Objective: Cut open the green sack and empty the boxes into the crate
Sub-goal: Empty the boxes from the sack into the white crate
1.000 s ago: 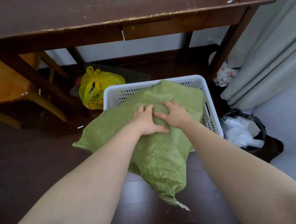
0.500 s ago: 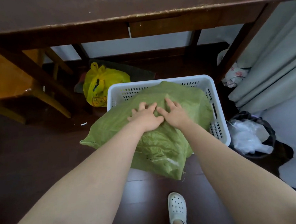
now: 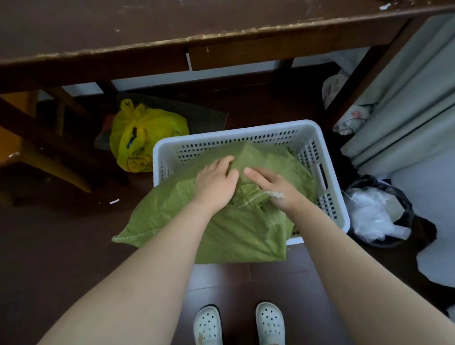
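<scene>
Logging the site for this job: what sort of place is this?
Probably a room in a home, perhaps a bedroom or study: a worn wooden desk with a drawer, a curtain reaching the floor, and a small lined bin beside the crate.

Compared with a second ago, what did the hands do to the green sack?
The left hand and right hand slid forward over the green sack, pushing its hanging end up toward the white crate. Their grip loosened into flat pressing. The crate and yellow bag stayed put.
</scene>
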